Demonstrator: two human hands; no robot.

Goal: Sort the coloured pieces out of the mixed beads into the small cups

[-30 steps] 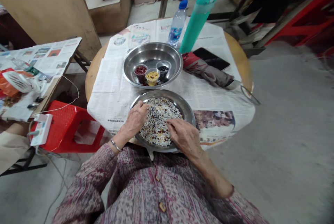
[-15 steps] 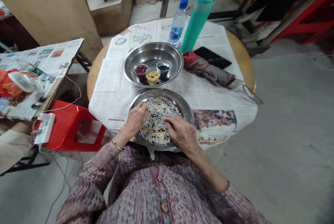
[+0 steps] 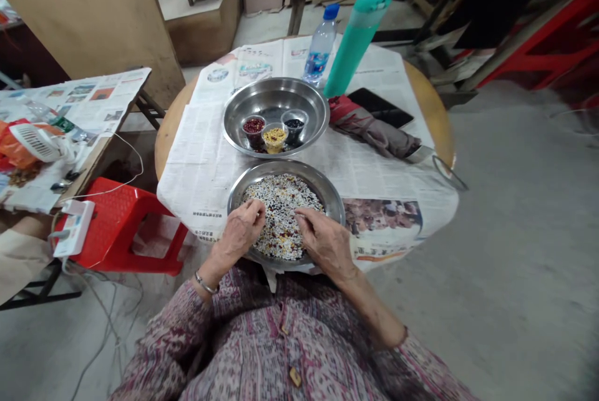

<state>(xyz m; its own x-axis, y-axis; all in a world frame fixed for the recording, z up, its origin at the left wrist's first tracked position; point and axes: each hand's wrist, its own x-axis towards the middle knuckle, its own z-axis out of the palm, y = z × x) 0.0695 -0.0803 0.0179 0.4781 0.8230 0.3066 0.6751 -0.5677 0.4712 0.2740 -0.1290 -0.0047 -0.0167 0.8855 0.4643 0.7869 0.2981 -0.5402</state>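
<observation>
A steel basin close to my body holds mixed grains, white with red, yellow and black bits among them. Over its left side is my left hand, fingers curled and pinched together; anything between them is too small to make out. My right hand hovers at the right side, thumb and forefinger pinched just above the grains, their contents hidden. Behind lies a second steel basin with three clear cups: red beans, yellow beans and black beans. Some loose beans lie around the cups.
Newspaper covers the round table. A water bottle, a teal bottle, a folded umbrella and a black tablet-like device stand or lie behind and right. A red stool with a power strip is at the left.
My left hand has drawn back slightly toward me and the basin's left rim, its fingers more curled. My right hand stays in nearly the same spot. The camera view has shifted a little.
</observation>
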